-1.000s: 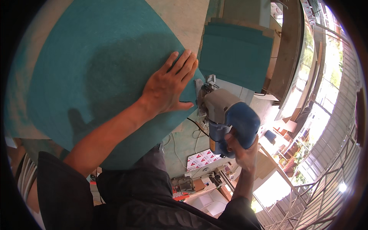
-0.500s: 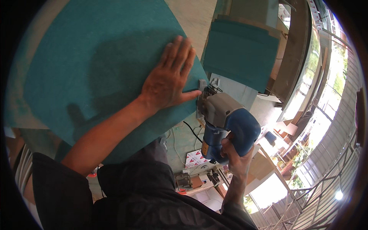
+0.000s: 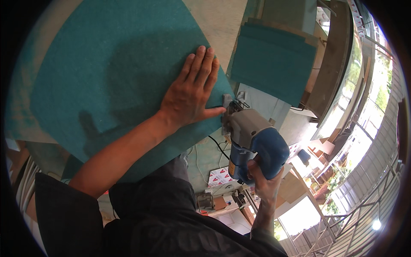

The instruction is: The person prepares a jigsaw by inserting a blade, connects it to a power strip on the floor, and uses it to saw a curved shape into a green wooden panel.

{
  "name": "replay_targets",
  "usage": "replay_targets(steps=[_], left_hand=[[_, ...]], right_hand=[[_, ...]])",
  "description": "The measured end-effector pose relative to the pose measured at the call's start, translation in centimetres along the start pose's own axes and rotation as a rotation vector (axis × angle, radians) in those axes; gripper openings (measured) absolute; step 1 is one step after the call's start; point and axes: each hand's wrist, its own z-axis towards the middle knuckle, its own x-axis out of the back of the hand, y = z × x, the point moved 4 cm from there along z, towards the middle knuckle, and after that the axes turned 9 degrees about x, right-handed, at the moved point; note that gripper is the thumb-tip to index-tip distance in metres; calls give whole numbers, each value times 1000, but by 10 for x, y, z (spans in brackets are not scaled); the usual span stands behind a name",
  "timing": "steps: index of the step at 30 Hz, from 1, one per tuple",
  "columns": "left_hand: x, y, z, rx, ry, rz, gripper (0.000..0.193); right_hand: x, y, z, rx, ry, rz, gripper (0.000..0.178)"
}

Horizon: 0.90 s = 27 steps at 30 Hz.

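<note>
A wide green board (image 3: pixel 141 55) lies before me with a corner pointing right. My left hand (image 3: pixel 190 88) presses flat on it near that corner, fingers extended and the thumb stretched toward the saw. Wrapped around the handle of a blue and grey jigsaw (image 3: pixel 259 137) is my right hand (image 3: pixel 266 180). The saw's metal base plate (image 3: pixel 225 113) sits at the board's right edge, just beyond my left thumb. A dark line in the board runs from the saw toward that thumb. The blade itself is hidden.
Beyond the saw lies a stack of green panels (image 3: pixel 274 62) next to a pale sheet (image 3: pixel 267 100). A black cord (image 3: pixel 218 145) hangs below the board's edge. Tools and boxes (image 3: pixel 220 201) stand lower down, near my legs. Pale wood (image 3: pixel 218 21) shows under the board.
The view has shifted slightly. A short dark line now shows in the board between the jigsaw and my left thumb. Both hands keep their places, left on the board, right on the saw.
</note>
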Motion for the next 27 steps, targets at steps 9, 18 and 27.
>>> replay_targets(steps=[9,18,27], left_hand=[[-2,-2,-3,11,-10,28,123],[0,-1,-2,12,-16,46,122],[2,-1,-2,-1,-23,41,122]], right_hand=[[2,6,-1,-11,-1,11,8],[1,3,3,14,-7,28,8],[1,-2,6,32,-19,15,9]])
